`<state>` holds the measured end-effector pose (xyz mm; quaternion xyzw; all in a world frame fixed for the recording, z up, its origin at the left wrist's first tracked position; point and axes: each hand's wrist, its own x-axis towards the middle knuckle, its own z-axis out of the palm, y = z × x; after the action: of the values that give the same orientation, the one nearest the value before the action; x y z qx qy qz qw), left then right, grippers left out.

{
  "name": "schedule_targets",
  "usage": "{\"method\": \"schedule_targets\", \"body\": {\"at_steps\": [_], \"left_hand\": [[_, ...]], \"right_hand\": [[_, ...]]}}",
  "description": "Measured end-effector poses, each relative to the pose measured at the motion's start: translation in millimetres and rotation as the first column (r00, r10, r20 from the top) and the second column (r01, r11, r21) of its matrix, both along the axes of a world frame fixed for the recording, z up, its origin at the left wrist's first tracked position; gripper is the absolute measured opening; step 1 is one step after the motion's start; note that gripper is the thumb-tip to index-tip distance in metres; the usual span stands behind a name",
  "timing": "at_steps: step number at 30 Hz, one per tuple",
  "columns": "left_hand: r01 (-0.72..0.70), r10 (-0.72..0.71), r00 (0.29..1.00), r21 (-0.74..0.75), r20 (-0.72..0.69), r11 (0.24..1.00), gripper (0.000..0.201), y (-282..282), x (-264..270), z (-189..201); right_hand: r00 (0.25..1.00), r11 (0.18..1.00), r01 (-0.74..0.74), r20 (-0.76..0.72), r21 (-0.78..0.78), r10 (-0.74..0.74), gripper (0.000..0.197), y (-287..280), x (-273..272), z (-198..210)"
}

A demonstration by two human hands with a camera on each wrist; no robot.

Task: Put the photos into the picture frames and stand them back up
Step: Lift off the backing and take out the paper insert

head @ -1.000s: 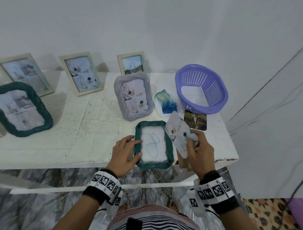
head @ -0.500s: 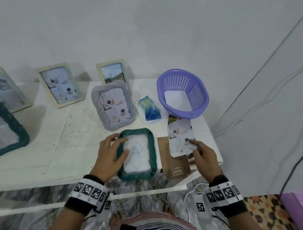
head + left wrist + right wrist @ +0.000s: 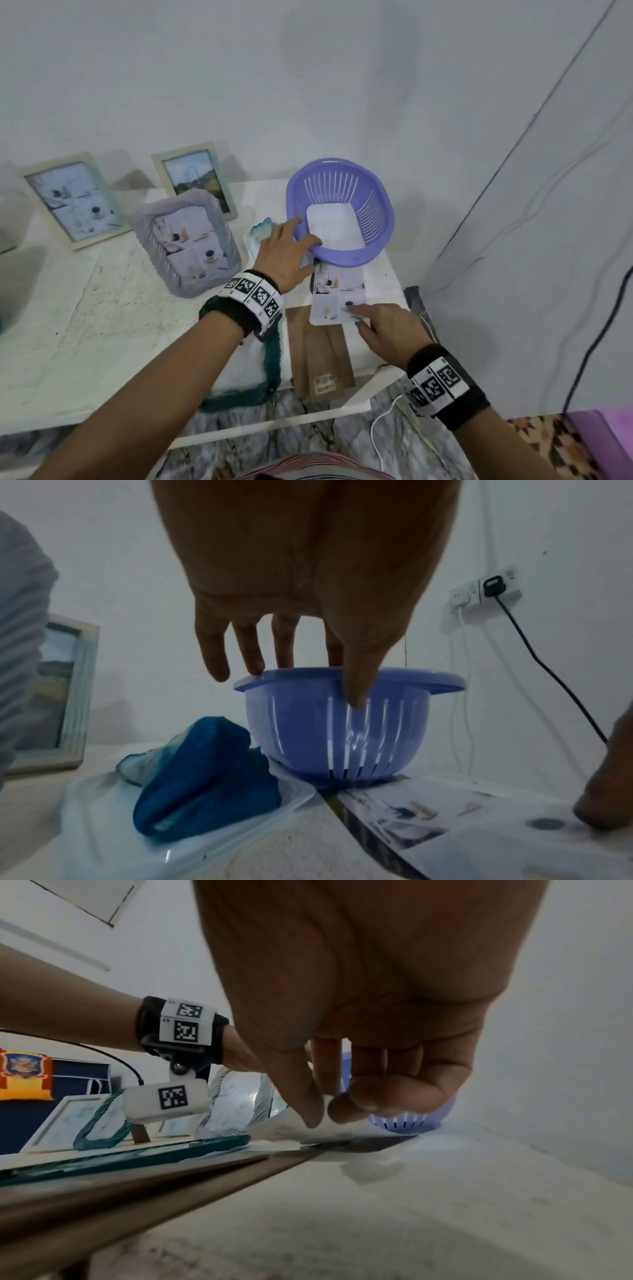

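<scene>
The green woven frame point(image 3: 272, 359) lies flat at the table's front edge, partly hidden under my left forearm. A brown backing board point(image 3: 318, 363) lies to its right. The photo point(image 3: 337, 291) of small still-life shots lies between the board and the purple basket point(image 3: 387, 212). My right hand point(image 3: 354, 313) pinches the photo's near corner between thumb and forefinger point(image 3: 359, 1107). My left hand point(image 3: 305, 233) reaches across to the basket's near rim point(image 3: 308, 681) with its fingers straight and spread, thumb in front of the wall. A second, darker photo point(image 3: 342, 804) pokes out from under the basket.
A grey woven frame point(image 3: 188, 243) stands left of the basket, with two pale wooden frames point(image 3: 73, 202) point(image 3: 195, 178) behind it against the wall. A blue cloth point(image 3: 205, 777) sits in a clear dish beside the basket. The table ends just right of the basket.
My left hand has left the green frame and reached right to the basket. My right hand has lowered the photo from the air onto the table. My view has turned right.
</scene>
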<state>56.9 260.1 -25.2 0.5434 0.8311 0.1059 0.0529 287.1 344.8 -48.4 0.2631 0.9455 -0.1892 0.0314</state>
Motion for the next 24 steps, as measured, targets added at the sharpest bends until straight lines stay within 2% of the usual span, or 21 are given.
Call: {"method": "schedule_targets", "body": {"at_steps": [4,9,13,16,20,24], "left_hand": [[-0.034,0.036,0.999,0.101,-0.021,0.994,0.03,11,-2,-1],[-0.041,0.046,0.999,0.212,-0.022,0.976,0.027,9,-1,3],[-0.041,0.047,0.999,0.19,-0.025,0.981,0.034,9,1,-2],[-0.04,0.042,0.999,0.184,-0.004,0.982,0.04,4,-1,-9],[0.007,-0.021,0.998,0.221,0.064,0.975,0.055,-5,-7,-16],[0.041,-0.081,0.988,0.281,0.133,0.959,0.055,-11,-10,-19]], "right_hand": [[0.995,0.997,-0.079,0.06,0.017,0.078,0.043,20,-8,-5],[0.985,0.992,-0.108,0.139,0.061,0.099,0.046,47,-25,-10],[0.976,0.99,-0.133,0.18,0.049,0.122,0.048,57,-32,-9],[0.981,0.99,-0.142,0.137,0.011,0.139,0.043,56,-25,5],[0.995,0.993,-0.099,0.006,-0.063,0.099,0.018,62,-13,48],[0.982,0.998,-0.054,-0.182,0.022,0.057,0.012,86,-48,101]]}}
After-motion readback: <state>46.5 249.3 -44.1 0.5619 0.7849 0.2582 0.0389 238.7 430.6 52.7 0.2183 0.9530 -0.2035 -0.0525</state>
